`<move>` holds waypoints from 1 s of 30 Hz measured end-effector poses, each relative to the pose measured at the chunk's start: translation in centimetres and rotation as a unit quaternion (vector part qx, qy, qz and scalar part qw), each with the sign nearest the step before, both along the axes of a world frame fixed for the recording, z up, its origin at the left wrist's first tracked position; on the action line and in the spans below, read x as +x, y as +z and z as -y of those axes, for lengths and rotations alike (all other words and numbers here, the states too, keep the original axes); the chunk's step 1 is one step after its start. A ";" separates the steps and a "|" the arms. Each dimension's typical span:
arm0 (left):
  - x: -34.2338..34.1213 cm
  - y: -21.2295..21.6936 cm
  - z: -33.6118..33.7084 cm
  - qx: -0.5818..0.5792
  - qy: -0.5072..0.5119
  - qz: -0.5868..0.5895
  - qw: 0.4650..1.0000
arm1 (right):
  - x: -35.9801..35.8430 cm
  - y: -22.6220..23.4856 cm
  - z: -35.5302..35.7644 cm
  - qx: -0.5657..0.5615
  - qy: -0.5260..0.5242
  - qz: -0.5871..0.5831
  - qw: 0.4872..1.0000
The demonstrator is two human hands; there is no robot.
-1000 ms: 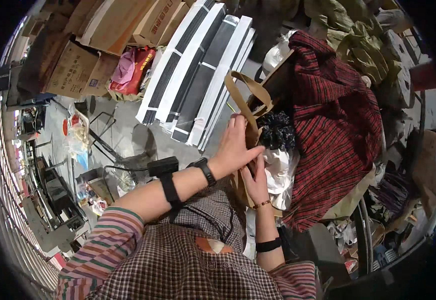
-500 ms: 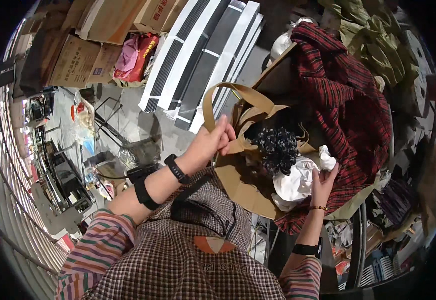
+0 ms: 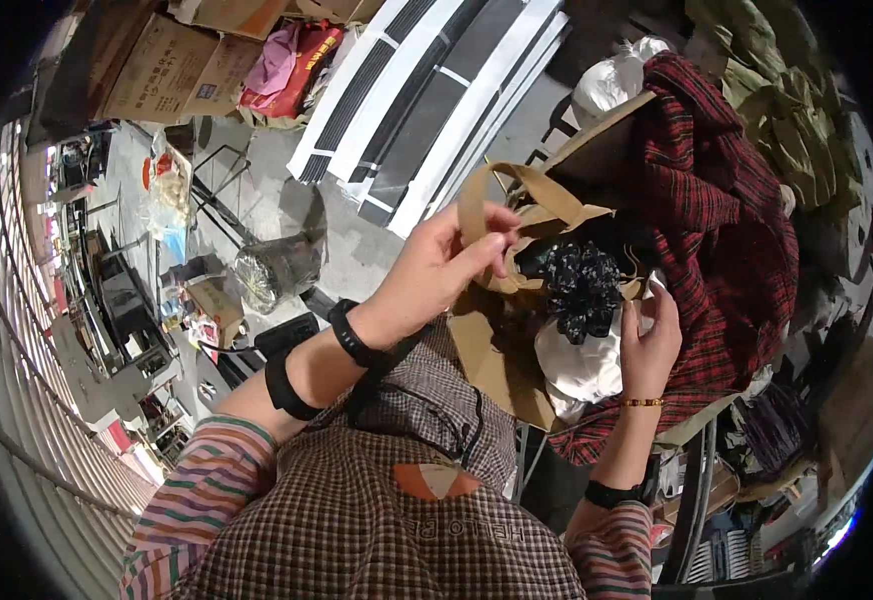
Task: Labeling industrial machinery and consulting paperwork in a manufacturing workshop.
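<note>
My left hand (image 3: 452, 262) has its fingers closed around a tan flat strap (image 3: 557, 195), which arches in a loop above an open cardboard box (image 3: 492, 365). A black ruffled cloth bunch with pale specks (image 3: 582, 290) sits in the box's mouth. Below it bulges a smooth white crumpled cloth or bag (image 3: 582, 365). My right hand (image 3: 654, 345) is at the box's right side, thumb and fingers curled on a bit of white material that shows at the fingertips. Red-and-black plaid cloth (image 3: 727, 250) drapes over the box's right side, beside that hand.
Strapped stacks of black and white panels (image 3: 427, 90) lie beyond my left hand. Cartons (image 3: 157, 75) and a red bag (image 3: 292, 75) stand at the far left. A white bundle (image 3: 612, 85) and olive cloth (image 3: 787, 120) lie behind the box. A clear-wrapped roll (image 3: 277, 270) rests on the floor.
My left hand has moved right and slightly up, with the strap loop shifting along. My right hand is a little higher, covering more of the white material. The view has shifted slightly.
</note>
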State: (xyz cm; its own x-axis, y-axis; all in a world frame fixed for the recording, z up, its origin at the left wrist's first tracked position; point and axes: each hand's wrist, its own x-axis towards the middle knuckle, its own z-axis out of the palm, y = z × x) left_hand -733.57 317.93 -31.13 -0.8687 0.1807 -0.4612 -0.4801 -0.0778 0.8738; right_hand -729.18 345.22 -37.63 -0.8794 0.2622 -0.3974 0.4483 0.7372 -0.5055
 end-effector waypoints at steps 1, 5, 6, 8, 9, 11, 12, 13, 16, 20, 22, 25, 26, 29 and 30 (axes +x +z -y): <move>-1.2 0.7 -0.6 0.015 -0.025 -0.035 0.999 | -0.9 0.1 0.9 -0.040 0.063 -0.059 0.995; -2.6 1.5 -1.7 -0.048 -0.134 -0.214 0.967 | -2.1 -0.8 4.6 -0.046 0.267 -0.162 0.949; -2.4 1.4 -1.5 -0.071 -0.159 -0.219 0.960 | -1.6 -1.2 5.5 -0.034 0.300 -0.159 0.940; -2.1 1.7 -0.8 -0.126 -0.204 -0.219 0.946 | 0.7 -5.2 3.6 0.065 0.358 -0.053 0.930; -2.0 1.9 0.1 -0.137 -0.203 -0.195 0.950 | 1.3 -6.5 2.8 0.063 0.339 0.047 0.938; -0.6 1.4 1.9 -0.154 -0.096 -0.199 0.963 | 3.4 -9.0 -0.8 0.039 0.299 0.079 0.950; -0.2 1.4 3.3 -0.106 -0.057 -0.147 0.982 | 4.8 -10.2 -2.4 0.005 0.285 0.014 0.958; 0.7 0.8 5.2 -0.105 -0.021 -0.144 0.984 | 4.8 -9.7 -2.0 -0.012 0.265 0.059 0.962; 4.6 -0.3 10.9 -0.156 -0.019 -0.072 0.985 | 6.2 -8.8 0.2 0.002 0.334 0.023 0.942; 12.0 -3.0 18.6 -0.185 -0.050 0.013 0.981 | 7.9 -6.9 6.6 0.061 0.433 0.087 0.895; 16.7 -5.3 23.3 -0.136 -0.081 0.051 0.986 | 8.1 -5.8 8.8 0.049 0.341 0.033 0.938; 24.8 -10.2 31.8 -0.257 -0.151 0.066 0.952 | 10.1 -5.0 11.6 0.138 0.067 -0.094 0.984; 28.1 -11.4 34.5 -0.286 -0.167 0.081 0.940 | 11.0 -3.1 15.1 0.169 0.056 -0.136 0.975; 36.2 -13.6 41.3 -0.273 -0.241 0.112 0.924 | 14.0 -0.9 24.8 0.160 0.118 -0.202 0.959; 38.8 -14.5 42.8 -0.276 -0.238 0.101 0.926 | 15.2 -2.6 26.8 0.124 0.170 -0.234 0.949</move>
